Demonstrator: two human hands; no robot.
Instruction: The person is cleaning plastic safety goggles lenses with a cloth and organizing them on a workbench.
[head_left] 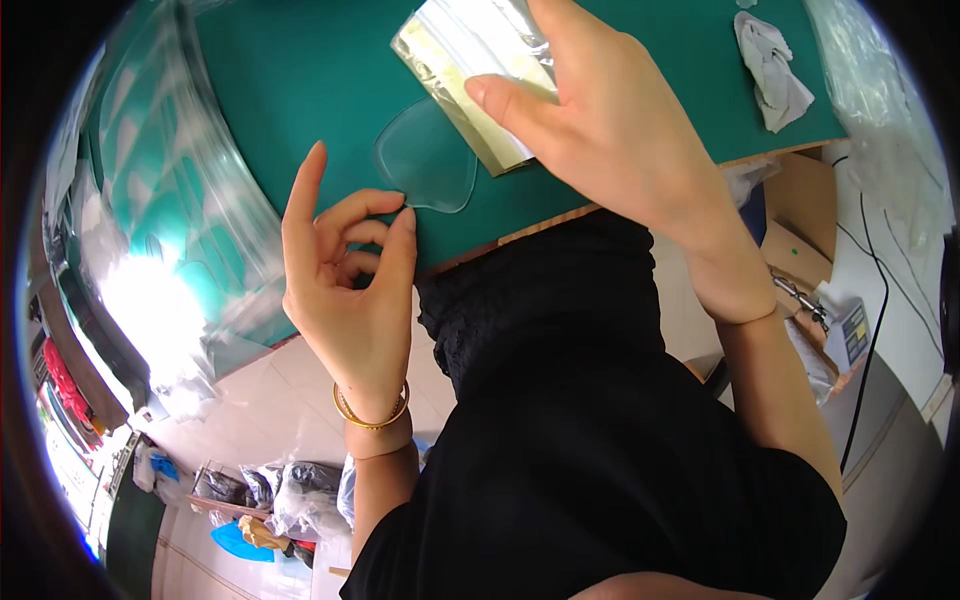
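Over the green tabletop, my left hand (345, 270) is closed in a pinch, thumb and forefinger tips meeting at the lower left edge of a clear, rounded plastic piece (428, 158). One other finger points up, away from it. My right hand (630, 130) grips a shiny flat packet (480, 85), silvery white with a pale yellow part, its thumb lying across the front. The packet hangs just right of the clear piece and seems to overlap its upper right edge. The fingers behind the packet are hidden.
Clear plastic sheets or bags (190, 170) cover the table's left side, with strong glare. A crumpled pale cloth (772, 72) lies at the right. More clear plastic (880, 110) is at the far right, above dark cables (868, 245). Bagged items (300, 490) sit low on the left.
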